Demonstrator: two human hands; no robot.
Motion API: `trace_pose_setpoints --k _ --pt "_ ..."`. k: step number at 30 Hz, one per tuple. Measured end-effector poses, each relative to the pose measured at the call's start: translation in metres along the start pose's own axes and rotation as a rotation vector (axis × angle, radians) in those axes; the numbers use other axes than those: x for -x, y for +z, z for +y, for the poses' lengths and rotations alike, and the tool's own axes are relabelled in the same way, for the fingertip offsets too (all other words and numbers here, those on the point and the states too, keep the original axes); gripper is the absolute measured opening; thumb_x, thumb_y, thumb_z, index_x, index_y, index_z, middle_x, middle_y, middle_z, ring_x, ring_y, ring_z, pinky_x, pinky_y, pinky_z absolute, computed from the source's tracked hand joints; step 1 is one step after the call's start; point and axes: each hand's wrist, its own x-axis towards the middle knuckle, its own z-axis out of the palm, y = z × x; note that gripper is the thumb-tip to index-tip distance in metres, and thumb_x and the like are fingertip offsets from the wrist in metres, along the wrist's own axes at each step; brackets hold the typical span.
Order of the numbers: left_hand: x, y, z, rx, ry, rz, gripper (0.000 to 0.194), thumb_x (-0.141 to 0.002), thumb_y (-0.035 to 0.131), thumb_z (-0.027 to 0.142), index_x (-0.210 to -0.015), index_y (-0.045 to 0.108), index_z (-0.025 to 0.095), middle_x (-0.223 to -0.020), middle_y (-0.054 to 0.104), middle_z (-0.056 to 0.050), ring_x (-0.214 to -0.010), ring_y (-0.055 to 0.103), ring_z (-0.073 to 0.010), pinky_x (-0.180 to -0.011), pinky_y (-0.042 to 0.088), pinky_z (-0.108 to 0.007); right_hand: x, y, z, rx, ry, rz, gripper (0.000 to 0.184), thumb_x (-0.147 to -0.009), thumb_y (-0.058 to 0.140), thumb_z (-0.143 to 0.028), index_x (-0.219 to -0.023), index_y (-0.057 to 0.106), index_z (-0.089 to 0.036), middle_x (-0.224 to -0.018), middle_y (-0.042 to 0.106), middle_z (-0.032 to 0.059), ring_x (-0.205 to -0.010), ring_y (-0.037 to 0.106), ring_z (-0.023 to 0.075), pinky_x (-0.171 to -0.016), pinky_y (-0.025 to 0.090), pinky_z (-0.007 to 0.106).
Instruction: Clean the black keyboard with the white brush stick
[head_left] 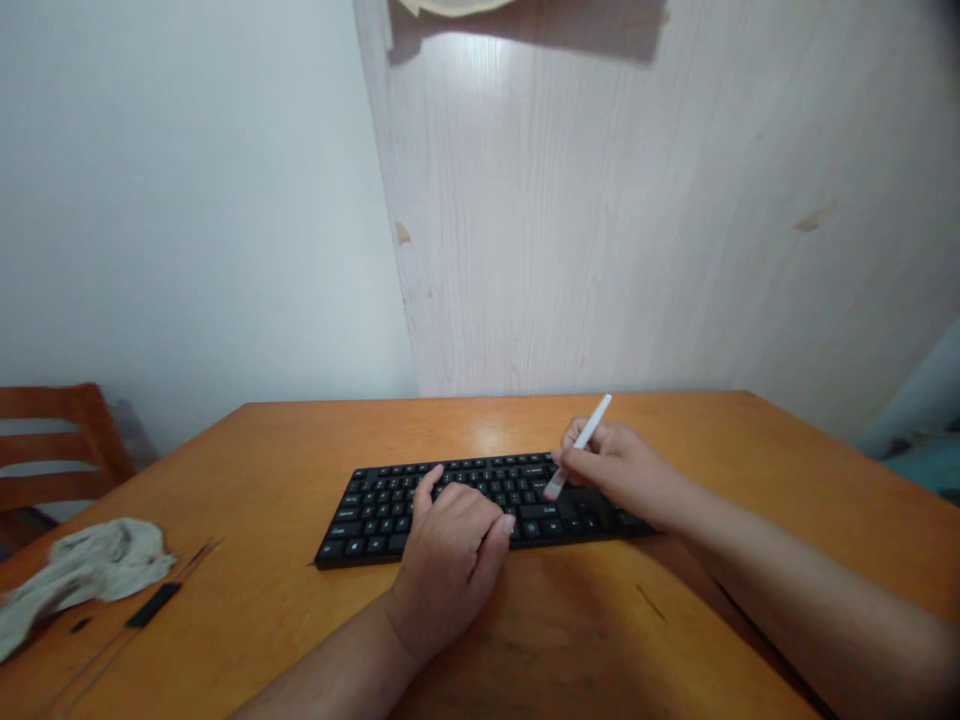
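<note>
A black keyboard (465,505) lies on the wooden table. My left hand (454,545) rests on its front middle part, with the little finger stretched out and the thumb apart. The other fingers bend down onto the keys, their tips partly hidden. In my right hand (600,455) is a slim white brush (592,423), pinched between thumb and fingers and tilted up to the right. Its pale, pink-ended lower tip is at the keys right of the middle. My right hand and forearm cover part of the keyboard's right end.
On the table's left side lie a crumpled off-white cloth (112,560) and a thin tool with a black sleeve (155,605) and two long prongs. A small black piece (79,626) is beside them. A wooden chair (56,445) stands at the left; a wall (525,250) rises behind the table.
</note>
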Motion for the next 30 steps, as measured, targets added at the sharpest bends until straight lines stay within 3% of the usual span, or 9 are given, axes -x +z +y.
trace_pose_setpoints --k 6,10,18,23,30 --pt "0.001 -0.002 0.004 0.075 -0.018 0.048 0.021 -0.097 0.045 0.028 -0.104 0.065 0.024 -0.098 0.069 -0.003 -0.097 0.06 -0.0201 -0.115 0.017 -0.053 0.015 0.021 -0.016 -0.189 0.066 -0.074 0.018 -0.078 0.067 -0.034 -0.075 0.055 -0.02 -0.057 0.061 -0.0018 -0.054 0.053 0.0128 -0.054 0.037 0.025" --pt "0.002 -0.005 0.012 0.092 0.02 0.014 0.027 -0.097 0.046 0.033 -0.118 0.061 0.023 -0.104 0.068 -0.005 -0.1 0.059 -0.0214 -0.116 0.013 -0.054 0.025 0.032 -0.025 -0.249 0.081 -0.099 0.026 -0.076 0.072 -0.041 -0.076 0.057 -0.019 -0.06 0.059 -0.0016 -0.056 0.053 0.0123 -0.055 0.039 0.025" --pt "0.005 -0.001 0.014 0.092 0.048 0.005 0.026 -0.1 0.035 0.023 -0.096 0.061 0.021 -0.087 0.063 -0.001 -0.089 0.057 -0.0174 -0.116 0.016 -0.051 0.033 0.039 -0.026 -0.4 0.103 -0.18 0.033 -0.081 0.07 -0.05 -0.082 0.061 -0.018 -0.066 0.064 0.0011 -0.06 0.055 0.0124 -0.059 0.042 0.026" --pt "0.006 0.003 0.011 0.163 0.021 0.052 0.025 -0.1 0.034 0.022 -0.088 0.056 0.02 -0.084 0.061 -0.002 -0.083 0.057 -0.016 -0.11 0.029 -0.045 0.032 0.038 -0.025 -0.451 0.107 -0.118 0.028 -0.083 0.07 -0.044 -0.079 0.062 -0.018 -0.064 0.064 0.0002 -0.059 0.054 0.011 -0.06 0.041 0.025" --pt "0.004 0.002 0.013 0.152 0.026 0.056 0.025 -0.1 0.035 0.023 -0.084 0.054 0.02 -0.081 0.06 -0.001 -0.079 0.056 -0.016 -0.106 0.033 -0.045 0.03 0.044 -0.024 -0.511 0.148 -0.055 0.025 -0.081 0.07 -0.04 -0.074 0.063 -0.018 -0.06 0.064 0.0006 -0.055 0.051 0.0112 -0.057 0.038 0.025"
